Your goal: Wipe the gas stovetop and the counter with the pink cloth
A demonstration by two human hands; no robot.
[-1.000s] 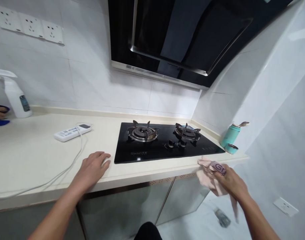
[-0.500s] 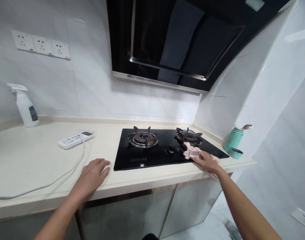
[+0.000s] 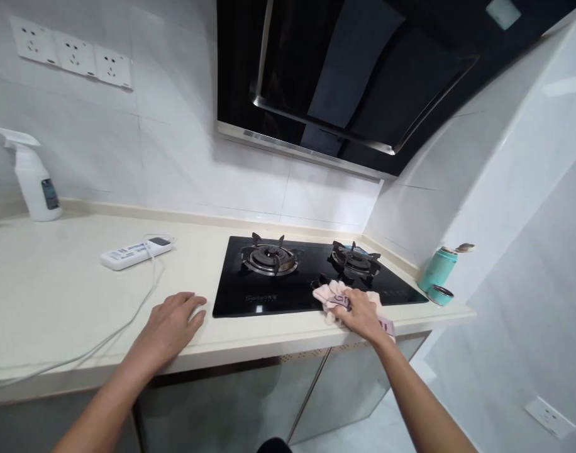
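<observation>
A black glass gas hob (image 3: 278, 290) with two burners is set into the cream countertop (image 3: 56, 296). My right hand (image 3: 358, 313) presses a pale pink cloth (image 3: 329, 293) onto the hob's front edge, just below the control knobs, fingers closed over it. Flat on the countertop, left of the hob's front corner, rests my left hand (image 3: 172, 321) with fingers spread and nothing in it.
A white power strip (image 3: 136, 250) with a trailing cable lies left of the hob. A white spray bottle (image 3: 31, 179) stands by the wall at far left. A teal flask (image 3: 436, 269) and its cap stand at the right end. A black range hood (image 3: 354, 75) hangs overhead.
My right hand brought the pink cloth up from below the counter edge onto the hob, then slid it leftward along the front. My left hand stayed put.
</observation>
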